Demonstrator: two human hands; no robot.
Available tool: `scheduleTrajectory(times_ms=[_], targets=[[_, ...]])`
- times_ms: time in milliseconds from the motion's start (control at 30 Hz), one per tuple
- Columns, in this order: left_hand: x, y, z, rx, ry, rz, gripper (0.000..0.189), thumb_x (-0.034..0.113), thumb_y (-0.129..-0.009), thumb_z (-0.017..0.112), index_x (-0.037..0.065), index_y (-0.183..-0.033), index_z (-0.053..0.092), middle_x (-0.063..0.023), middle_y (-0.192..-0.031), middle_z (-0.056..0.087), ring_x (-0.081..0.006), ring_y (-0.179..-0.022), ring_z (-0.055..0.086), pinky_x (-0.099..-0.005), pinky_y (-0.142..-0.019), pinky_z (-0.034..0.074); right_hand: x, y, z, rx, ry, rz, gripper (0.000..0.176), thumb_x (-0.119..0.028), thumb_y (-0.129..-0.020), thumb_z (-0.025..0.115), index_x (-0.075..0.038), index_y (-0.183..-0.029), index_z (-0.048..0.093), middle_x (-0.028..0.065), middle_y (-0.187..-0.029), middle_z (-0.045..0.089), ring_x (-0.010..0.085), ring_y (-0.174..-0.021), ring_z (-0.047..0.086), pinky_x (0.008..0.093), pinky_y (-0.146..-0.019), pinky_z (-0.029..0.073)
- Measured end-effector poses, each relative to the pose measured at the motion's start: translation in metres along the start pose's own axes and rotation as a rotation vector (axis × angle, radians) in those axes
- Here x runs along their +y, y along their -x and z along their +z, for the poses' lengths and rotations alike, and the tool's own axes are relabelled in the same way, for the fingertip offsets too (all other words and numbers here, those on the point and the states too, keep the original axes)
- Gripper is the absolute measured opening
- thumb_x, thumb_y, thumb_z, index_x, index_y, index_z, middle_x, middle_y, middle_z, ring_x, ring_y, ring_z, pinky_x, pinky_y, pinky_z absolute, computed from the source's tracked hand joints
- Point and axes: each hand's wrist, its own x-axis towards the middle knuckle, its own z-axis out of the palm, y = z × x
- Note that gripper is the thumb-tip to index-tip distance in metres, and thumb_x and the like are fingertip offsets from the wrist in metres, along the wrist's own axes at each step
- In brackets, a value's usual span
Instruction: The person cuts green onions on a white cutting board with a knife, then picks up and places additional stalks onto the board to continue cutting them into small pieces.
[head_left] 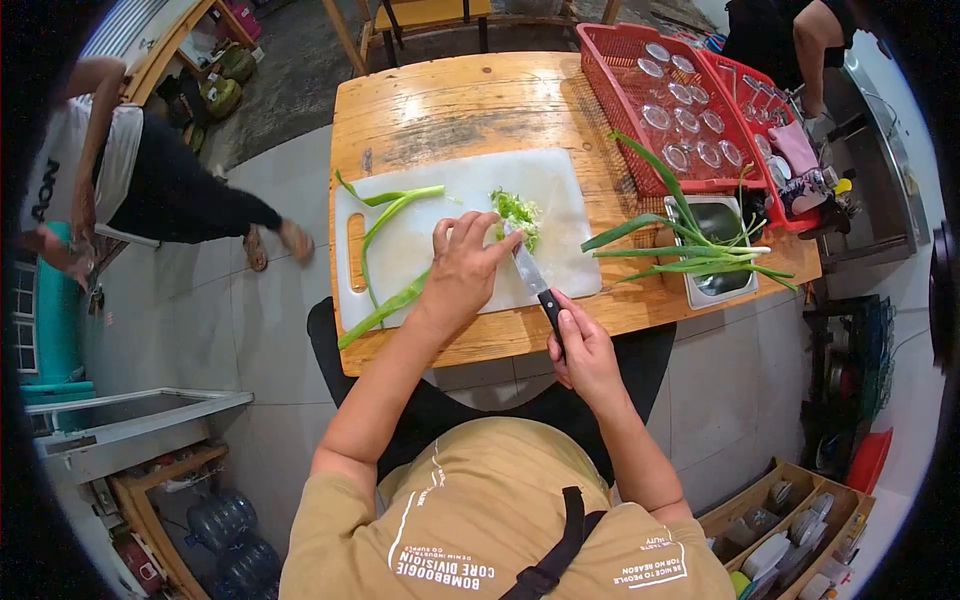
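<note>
A white cutting board (400,180) lies on the wooden table. My right hand (585,350) grips the black handle of a knife (530,270), its blade pointing up and left over the board. The fingers of my left hand (465,260) reach to the blade's tip, beside a small heap of chopped green onion (518,215). Whether those fingers pinch anything is hidden. Long green onion stalks (405,295) lie on the board's left part, one running under my left hand. More green onions (700,250) rest across a metal container (725,212) to the right.
On the wooden table (450,90), a red crate (615,100) of glasses stands at the back right, beside a second red basket (745,90). A person (150,170) is at the left, and another person's arm (820,50) shows at the upper right.
</note>
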Motion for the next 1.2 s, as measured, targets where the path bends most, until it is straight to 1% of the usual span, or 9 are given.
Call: scheduleTrajectory(times_ms=[167,233,267,333,533,867,1000,1067,1200], targets=[[-0.014,-0.007,0.005,0.026,-0.087,-0.101,0.048,0.003,-0.092,0.069,0.017,-0.137,0.076,-0.0124,-0.143,0.063,-0.0301,-0.141,0.054,-0.0537,-0.121,0.033,0.011,0.002,-0.007,0.04,0.145,-0.101,0.044,-0.028,-0.12,0.053,-0.008,-0.159,0.059,0.0016,-0.074,0.06,0.0069,-0.062,0.054,0.028,-0.056,0.045],[-0.015,-0.006,0.001,0.036,-0.048,-0.114,0.05,0.001,-0.091,0.069,0.017,-0.139,0.075,-0.0126,-0.143,0.063,-0.0315,-0.141,0.055,-0.055,-0.121,0.032,0.011,0.005,-0.005,0.206,0.503,-0.383,0.042,-0.016,-0.116,0.061,-0.006,-0.156,0.062,0.0017,-0.084,0.064,0.0101,-0.065,0.059,0.0261,-0.06,0.048],[-0.015,-0.005,-0.001,0.048,-0.009,-0.131,0.053,-0.001,-0.091,0.068,0.016,-0.141,0.074,-0.0128,-0.142,0.063,-0.033,-0.141,0.055,-0.0563,-0.121,0.032,0.012,0.003,-0.006,0.211,0.501,-0.381,0.042,-0.016,-0.116,0.061,-0.006,-0.156,0.062,0.0017,-0.084,0.064,0.0101,-0.065,0.059,0.0261,-0.06,0.048],[-0.011,-0.003,-0.01,0.068,0.02,-0.124,0.054,-0.001,-0.09,0.068,0.016,-0.141,0.074,-0.013,-0.141,0.063,-0.0334,-0.141,0.056,-0.0561,-0.121,0.033,0.014,-0.004,-0.009,0.322,0.728,-0.839,0.042,-0.015,-0.109,0.07,-0.01,-0.15,0.068,0.0138,-0.094,0.067,0.0272,-0.07,0.066,0.0398,-0.066,0.054],[0.011,0.003,-0.031,0.051,0.118,-0.02,0.053,-0.001,-0.088,0.071,0.02,-0.136,0.077,-0.0121,-0.14,0.063,-0.0331,-0.14,0.055,-0.0551,-0.121,0.032,0.002,0.009,0.0,0.395,0.96,-0.67,0.051,-0.009,-0.101,0.075,-0.02,-0.151,0.069,0.0118,-0.093,0.06,0.0325,-0.071,0.067,0.0452,-0.064,0.055],[-0.005,-0.008,-0.004,0.023,0.052,-0.031,0.054,0.0,-0.088,0.071,0.022,-0.136,0.078,-0.0138,-0.144,0.062,-0.0341,-0.142,0.053,-0.0561,-0.121,0.033,0.005,0.016,0.0,0.383,1.027,-0.707,0.051,-0.009,-0.1,0.077,-0.017,-0.149,0.071,0.0114,-0.093,0.06,0.031,-0.074,0.067,0.0443,-0.064,0.056],[-0.011,-0.013,-0.004,0.017,0.007,-0.067,0.048,0.002,-0.091,0.073,0.02,-0.135,0.078,-0.0133,-0.143,0.062,-0.033,-0.14,0.054,-0.0552,-0.12,0.034,0.006,0.021,-0.003,0.404,1.013,-0.71,0.048,-0.005,-0.1,0.077,-0.014,-0.147,0.072,0.0111,-0.092,0.061,0.0271,-0.069,0.066,0.0394,-0.065,0.055],[-0.011,-0.015,-0.006,0.111,0.037,-0.086,0.036,0.004,-0.092,0.076,0.014,-0.126,0.079,-0.0097,-0.129,0.068,-0.0294,-0.131,0.061,-0.0508,-0.117,0.037,0.004,0.024,-0.004,0.401,0.973,-0.703,0.047,-0.005,-0.101,0.076,-0.013,-0.147,0.072,0.0116,-0.092,0.061,0.0283,-0.07,0.066,0.0398,-0.066,0.055],[-0.017,-0.013,-0.007,0.06,0.134,-0.134,0.026,0.005,-0.092,0.078,0.011,-0.117,0.077,-0.0063,-0.114,0.072,-0.0273,-0.119,0.066,-0.0469,-0.113,0.04,0.005,0.022,-0.011,0.357,0.872,-0.641,0.04,-0.014,-0.106,0.073,-0.01,-0.146,0.071,0.0164,-0.1,0.071,0.0359,-0.085,0.073,0.044,-0.076,0.06]])
